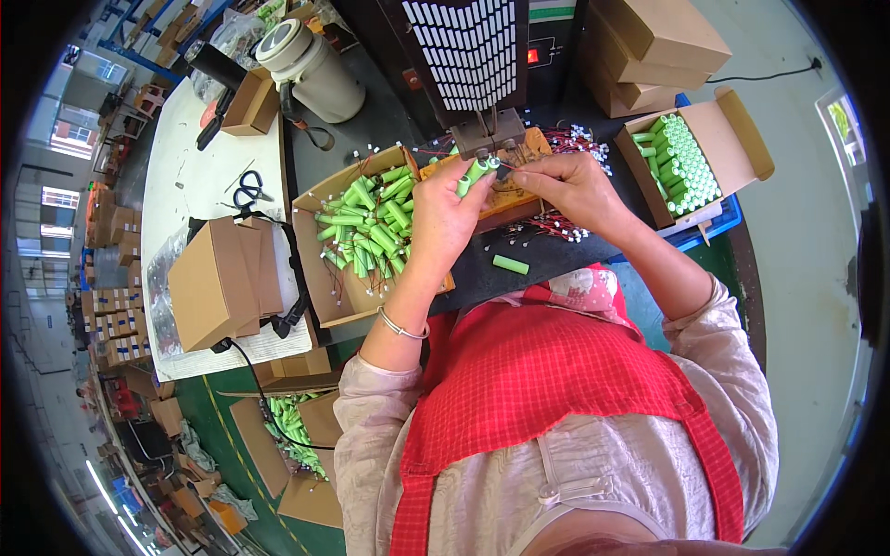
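Observation:
My left hand is closed around green cylindrical battery cells, their ends just below the metal welding head of a bench spot welder. Close beside the cell ends, my right hand is pinched; whatever its fingertips hold is too small to make out. Under both hands is a worn orange block. One loose green cell lies on the dark bench nearer to me. Bunches of red and black wire leads with white connectors lie beyond and beside my right hand.
Left of my hands, an open carton holds green cells with wires. A carton of upright cells stands right, below stacked boxes. A thermos jug, scissors and folded cardboard sit left. Another cell box is lower left.

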Demonstrator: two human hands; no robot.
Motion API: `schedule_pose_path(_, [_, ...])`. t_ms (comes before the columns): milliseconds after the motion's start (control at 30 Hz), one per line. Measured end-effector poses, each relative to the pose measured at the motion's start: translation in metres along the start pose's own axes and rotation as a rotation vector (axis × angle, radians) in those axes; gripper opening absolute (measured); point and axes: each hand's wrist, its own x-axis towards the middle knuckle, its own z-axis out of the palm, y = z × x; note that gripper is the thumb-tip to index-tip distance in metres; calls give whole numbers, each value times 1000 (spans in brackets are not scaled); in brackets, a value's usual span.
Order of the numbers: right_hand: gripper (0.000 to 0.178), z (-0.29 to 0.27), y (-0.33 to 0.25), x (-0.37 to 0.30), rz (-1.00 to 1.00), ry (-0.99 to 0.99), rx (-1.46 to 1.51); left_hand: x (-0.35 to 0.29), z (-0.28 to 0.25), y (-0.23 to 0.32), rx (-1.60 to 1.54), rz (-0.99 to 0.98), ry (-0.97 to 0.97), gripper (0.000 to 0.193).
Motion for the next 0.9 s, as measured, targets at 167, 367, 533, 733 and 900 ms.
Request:
schedule_pose_path(167, [21,1,3,3,-56,-3,-17,1,1,-3,54,19,8,16])
schedule_pose_path(367, [21,4,6,2,-107,23,24,2,0,0,97,-37,-15,15])
schedule_pose_path(533, [28,-24,5,-6,-30,113,164,-5,-32,3,343,-38,209,22])
schedule_pose_path(733, [23,-56,42,-46,130,157,-35,-33,-73,6,497,197,703,19])
schedule_pose_path(900, [18,2,57,-76,-243,-122,-242,-95,-1,-12,296,261,-26,10])
